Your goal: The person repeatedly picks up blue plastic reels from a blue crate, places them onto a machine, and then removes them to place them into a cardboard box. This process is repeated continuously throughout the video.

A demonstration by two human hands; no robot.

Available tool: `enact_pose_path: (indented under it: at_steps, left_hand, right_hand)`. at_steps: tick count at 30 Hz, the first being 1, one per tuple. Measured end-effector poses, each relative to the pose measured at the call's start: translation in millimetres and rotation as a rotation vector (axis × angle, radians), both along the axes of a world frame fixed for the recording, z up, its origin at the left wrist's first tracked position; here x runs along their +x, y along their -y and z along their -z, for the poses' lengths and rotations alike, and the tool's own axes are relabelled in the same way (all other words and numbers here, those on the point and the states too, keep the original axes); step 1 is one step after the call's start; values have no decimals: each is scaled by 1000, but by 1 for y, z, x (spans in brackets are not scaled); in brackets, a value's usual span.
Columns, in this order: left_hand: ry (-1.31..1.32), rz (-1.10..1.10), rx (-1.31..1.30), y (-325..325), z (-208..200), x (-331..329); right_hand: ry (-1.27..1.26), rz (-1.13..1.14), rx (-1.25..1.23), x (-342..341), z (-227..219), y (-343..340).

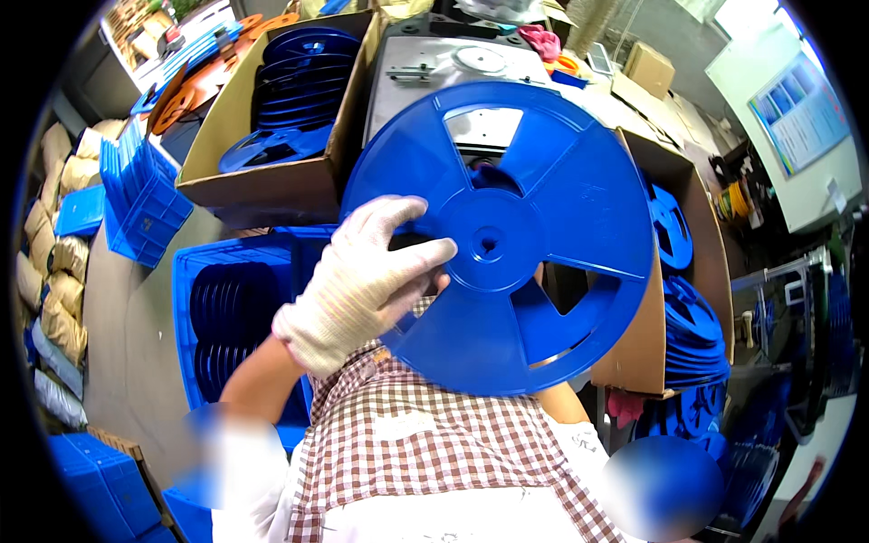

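Note:
A large blue plastic reel [493,213], with a round hub and wide cut-out windows, is held up in front of my chest, its flat face toward me. My left hand [348,276], in a whitish knit glove, grips it at the left window beside the hub, thumb and fingers around the edge. Through the lower right window another blue surface [579,317] shows behind the face. My right forearm [563,404] goes up behind the reel. The reel hides nearly all of my right hand; only a sliver of skin shows at a window edge.
At the back left, a cardboard box [262,192] holds stacked blue reels. A grey metal machine plate [398,100] lies behind the held reel. Left of me stands a blue crate [184,317] with dark discs; at right, a cardboard box [715,244] with more blue reels.

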State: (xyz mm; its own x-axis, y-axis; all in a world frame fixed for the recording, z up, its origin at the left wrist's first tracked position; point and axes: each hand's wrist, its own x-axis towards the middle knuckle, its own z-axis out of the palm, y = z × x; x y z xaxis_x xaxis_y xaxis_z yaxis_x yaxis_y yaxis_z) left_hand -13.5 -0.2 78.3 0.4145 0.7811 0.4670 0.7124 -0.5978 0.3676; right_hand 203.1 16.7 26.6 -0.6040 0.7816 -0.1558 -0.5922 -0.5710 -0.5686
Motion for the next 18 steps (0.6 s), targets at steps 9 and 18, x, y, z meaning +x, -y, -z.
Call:
enact_pose_path:
  at_steps: [9,18]
  left_hand:
    - [822,64,-474,0,52,64]
    - [1684,128,-642,2,72,40]
  right_hand:
    - [355,303,539,-8,5,-27]
    - [883,423,1099,-13,-18,-42]
